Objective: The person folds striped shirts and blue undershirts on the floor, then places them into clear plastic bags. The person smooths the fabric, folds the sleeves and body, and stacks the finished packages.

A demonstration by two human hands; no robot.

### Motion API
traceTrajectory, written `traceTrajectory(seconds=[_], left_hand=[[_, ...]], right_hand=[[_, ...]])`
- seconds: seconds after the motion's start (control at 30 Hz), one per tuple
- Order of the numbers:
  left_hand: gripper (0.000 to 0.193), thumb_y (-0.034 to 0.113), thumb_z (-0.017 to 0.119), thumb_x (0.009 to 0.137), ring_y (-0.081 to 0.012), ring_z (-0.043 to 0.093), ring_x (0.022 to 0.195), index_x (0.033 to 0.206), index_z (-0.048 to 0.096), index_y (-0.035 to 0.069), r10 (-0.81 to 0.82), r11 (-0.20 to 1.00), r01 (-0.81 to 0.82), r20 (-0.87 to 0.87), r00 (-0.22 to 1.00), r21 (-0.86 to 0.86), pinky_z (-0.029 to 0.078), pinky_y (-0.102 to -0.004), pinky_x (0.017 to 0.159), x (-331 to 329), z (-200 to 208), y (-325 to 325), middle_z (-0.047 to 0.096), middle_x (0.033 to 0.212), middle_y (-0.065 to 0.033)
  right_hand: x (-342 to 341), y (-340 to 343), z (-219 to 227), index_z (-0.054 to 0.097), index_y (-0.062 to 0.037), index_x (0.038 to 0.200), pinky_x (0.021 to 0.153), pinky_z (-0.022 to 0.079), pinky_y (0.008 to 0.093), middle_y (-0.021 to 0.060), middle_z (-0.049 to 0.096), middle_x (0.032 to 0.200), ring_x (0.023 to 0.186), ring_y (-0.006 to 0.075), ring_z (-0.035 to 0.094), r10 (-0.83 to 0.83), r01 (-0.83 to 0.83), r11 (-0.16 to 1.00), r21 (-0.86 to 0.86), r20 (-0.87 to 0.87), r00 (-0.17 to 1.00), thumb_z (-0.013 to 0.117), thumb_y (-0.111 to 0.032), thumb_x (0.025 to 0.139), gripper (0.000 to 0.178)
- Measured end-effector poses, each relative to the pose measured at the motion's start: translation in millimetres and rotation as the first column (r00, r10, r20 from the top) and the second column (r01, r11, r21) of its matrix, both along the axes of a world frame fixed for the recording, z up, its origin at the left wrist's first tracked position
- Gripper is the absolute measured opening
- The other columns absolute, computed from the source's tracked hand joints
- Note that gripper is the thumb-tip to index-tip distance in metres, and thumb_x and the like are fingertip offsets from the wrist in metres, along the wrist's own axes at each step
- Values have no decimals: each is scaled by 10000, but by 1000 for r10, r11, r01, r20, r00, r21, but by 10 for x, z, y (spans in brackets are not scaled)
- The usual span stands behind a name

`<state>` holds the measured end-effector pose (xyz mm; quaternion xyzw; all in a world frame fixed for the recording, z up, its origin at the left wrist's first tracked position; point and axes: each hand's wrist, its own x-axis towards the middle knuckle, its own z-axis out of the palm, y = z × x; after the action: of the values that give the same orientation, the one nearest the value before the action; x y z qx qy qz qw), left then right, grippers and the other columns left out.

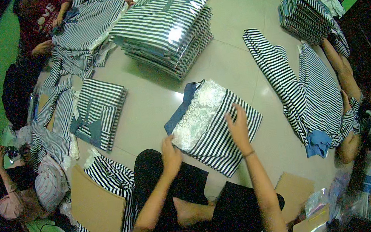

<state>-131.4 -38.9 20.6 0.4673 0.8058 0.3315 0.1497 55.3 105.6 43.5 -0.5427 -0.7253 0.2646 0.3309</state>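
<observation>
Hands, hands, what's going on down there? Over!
Left hand at white lace, grip unclear. Right hand over striped garment, thumb and finger apart. Garment folded on floor. Tall striped stack just beyond.

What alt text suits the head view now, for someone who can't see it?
The left hand is at the lace edge and the right hand on the stripes of a folded black-and-white garment. Beyond it, on a tiled floor, stands a tall stack of striped garments in clear plastic; other people are nearby with more striped clothing.
</observation>
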Motion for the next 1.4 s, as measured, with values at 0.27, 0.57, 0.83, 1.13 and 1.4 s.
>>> traceTrajectory(seconds=[0.27, 0.57, 0.83, 1.13, 1.4], left_hand=[[337, 75, 545, 649, -325, 469, 915, 978, 486, 31, -433, 899, 421, -110, 894, -120, 396, -392, 751, -465, -71, 366, 514, 968, -153], [360, 106, 686, 588, -188, 552, 688, 915, 548, 43, -382, 889, 453, 444, 811, -62, 451, -289, 623, 549, -259, -49, 570, 839, -98], [215, 94, 669, 603, -187, 529, 552, 772, 571, 5, -390, 907, 420, 307, 868, -37, 429, -282, 539, 767, -319, 20, 578, 685, -110], [171, 120, 525, 718, -302, 558, 740, 844, 580, 18, 69, 973, -29, 168, 983, -230, 428, -384, 659, -194, 41, -2, 580, 788, -163], [370, 119, 541, 667, -324, 390, 1044, 1028, 504, 43, -748, 657, 735, -255, 612, -164, 322, -411, 867, 26, -9, 542, 455, 1107, -152]], right_hand=[[41, -971, -225, 208, -168, 1283, 978, 134, 469, 107, 171, 1328, 1215, 306, 162, 553, -446, 833, -328, 482, 679, 603, -274, 680, 729], [1051, -636, -150, 459, -151, 1112, 920, 265, 419, 110, 382, 1211, 1113, 302, 340, 219, -227, 972, -54, 543, 811, 458, 53, 620, 532], [716, -1400, -253, 377, 21, 1080, 817, 351, 331, 153, 416, 977, 872, 250, 438, -279, 257, 933, -252, -55, 959, 543, -69, 690, 434], [492, -1361, -483, 224, -9, 1156, 619, 456, 284, 134, 404, 1017, 773, 173, 496, -708, 312, 657, -687, -418, 569, 598, -140, 729, 583], [533, -1217, -694, 314, 17, 1084, 617, 441, 239, 109, 510, 887, 750, 155, 512, -657, 394, 632, -668, -191, 729, 615, -177, 715, 514]])
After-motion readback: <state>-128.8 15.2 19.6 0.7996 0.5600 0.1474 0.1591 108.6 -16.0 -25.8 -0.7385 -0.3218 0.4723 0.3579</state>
